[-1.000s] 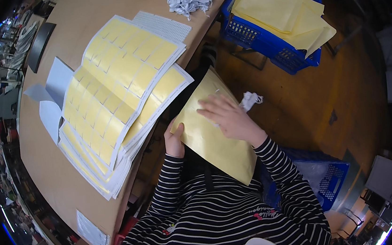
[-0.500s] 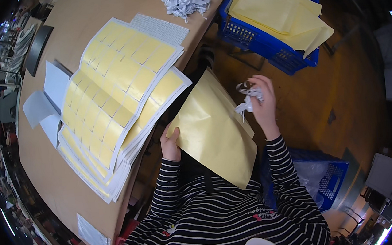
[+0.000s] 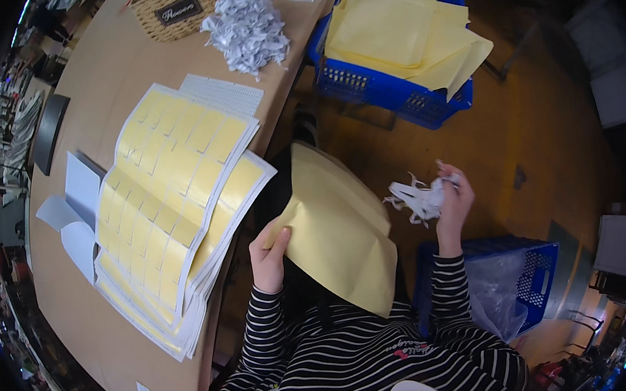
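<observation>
Gripping a yellow sheet point(image 3: 344, 241) just beside the surface point(image 3: 66, 287) with left fingers point(image 3: 282, 239), right fingers point(image 3: 464, 187) closed on white paper strips point(image 3: 419, 200), held right of the sheet, label sheets point(image 3: 166, 198) stacked at left

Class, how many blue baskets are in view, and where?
2. One blue basket, beside the table, holds yellow sheets; another basket, partly hidden by the right sleeve, holds clear plastic. More may be hidden.

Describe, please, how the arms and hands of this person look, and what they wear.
The long sleeves are black with thin white stripes running around them. They leave the left hand and the right hand uncovered, and no gloves are worn.
</observation>
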Tool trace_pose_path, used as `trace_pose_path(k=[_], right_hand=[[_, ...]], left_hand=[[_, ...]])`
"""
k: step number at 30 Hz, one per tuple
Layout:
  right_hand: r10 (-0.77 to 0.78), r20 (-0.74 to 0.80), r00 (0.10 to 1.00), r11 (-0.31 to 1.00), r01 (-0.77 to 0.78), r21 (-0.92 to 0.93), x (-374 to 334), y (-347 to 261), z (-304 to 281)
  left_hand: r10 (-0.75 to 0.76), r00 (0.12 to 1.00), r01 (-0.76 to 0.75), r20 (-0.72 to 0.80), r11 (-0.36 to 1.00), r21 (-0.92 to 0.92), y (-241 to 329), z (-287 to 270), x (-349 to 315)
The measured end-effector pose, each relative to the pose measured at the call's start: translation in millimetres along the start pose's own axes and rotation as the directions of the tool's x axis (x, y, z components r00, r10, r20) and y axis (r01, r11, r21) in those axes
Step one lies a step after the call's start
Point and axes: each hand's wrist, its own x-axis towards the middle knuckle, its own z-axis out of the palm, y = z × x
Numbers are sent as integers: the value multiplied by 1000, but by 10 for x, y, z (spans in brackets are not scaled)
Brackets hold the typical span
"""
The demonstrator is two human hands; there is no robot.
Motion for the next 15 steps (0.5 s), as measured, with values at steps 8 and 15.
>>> trace_pose_path(k=[8, 15], right_hand=[[62, -384, 921, 978, 21, 209, -69, 100, -472], [38, -234, 972, 963, 28, 269, -367, 34, -190]], left_hand=[[693, 686, -726, 221, 635, 263, 1642, 1108, 912], [905, 390, -890, -169, 417, 181, 2342, 2273, 2301]])
